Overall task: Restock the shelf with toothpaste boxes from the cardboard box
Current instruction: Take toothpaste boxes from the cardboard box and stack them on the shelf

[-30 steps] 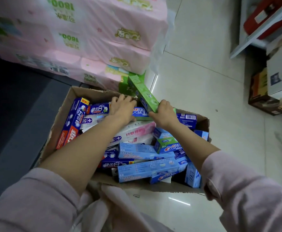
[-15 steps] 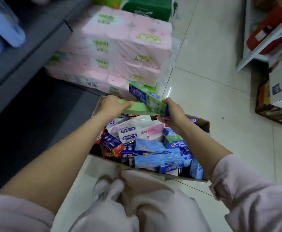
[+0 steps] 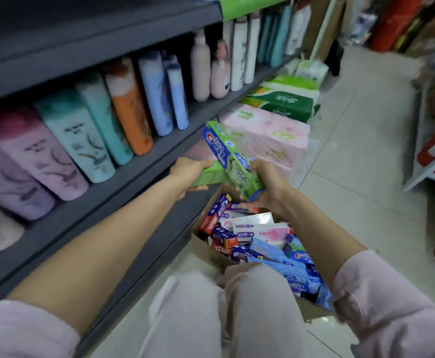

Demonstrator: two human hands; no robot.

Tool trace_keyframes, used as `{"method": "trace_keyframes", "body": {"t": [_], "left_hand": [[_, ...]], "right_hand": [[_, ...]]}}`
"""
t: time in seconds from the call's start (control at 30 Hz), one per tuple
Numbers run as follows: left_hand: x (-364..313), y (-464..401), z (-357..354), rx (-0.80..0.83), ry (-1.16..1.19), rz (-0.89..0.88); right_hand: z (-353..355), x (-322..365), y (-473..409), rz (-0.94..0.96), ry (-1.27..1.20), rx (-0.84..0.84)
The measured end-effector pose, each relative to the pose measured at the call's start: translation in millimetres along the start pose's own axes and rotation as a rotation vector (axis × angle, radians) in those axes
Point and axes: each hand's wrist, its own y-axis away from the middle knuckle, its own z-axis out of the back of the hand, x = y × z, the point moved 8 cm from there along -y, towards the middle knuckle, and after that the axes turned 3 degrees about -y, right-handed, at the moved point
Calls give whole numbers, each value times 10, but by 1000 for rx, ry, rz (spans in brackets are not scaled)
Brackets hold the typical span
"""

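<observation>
A cardboard box full of several toothpaste boxes stands on the floor beside the grey shelf unit. My left hand grips a plain green toothpaste box above the cardboard box. My right hand holds the lower end of a green and blue toothpaste box, which slants up to the left. Both held boxes sit just in front of the shelf edge.
Shampoo bottles fill the shelf at left. Pink tissue packs and green tissue packs are stacked on the floor beyond the box. Another rack runs along the right. My knee is in front of the box.
My view has swung up from the box to the shelf. Both hands have lifted the two green boxes out of the cardboard box and up toward the shelf edge.
</observation>
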Motion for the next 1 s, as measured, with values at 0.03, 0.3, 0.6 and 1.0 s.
{"method": "trace_keyframes", "body": {"t": [0.03,0.3,0.6,1.0], "left_hand": [[-84,117,156,-21,-11,-19],[-807,1333,1555,-249,89,-185],[-1278,2527,2871,-575,69,-457],[-1077,3479,4217,-892,-569,-517]], "right_hand": [[-143,82,102,52,81,-1],[-1425,857,988,531,149,205],[-2707,1310,1580,705,238,318],[-4231,1237,1939,723,380,429]]}}
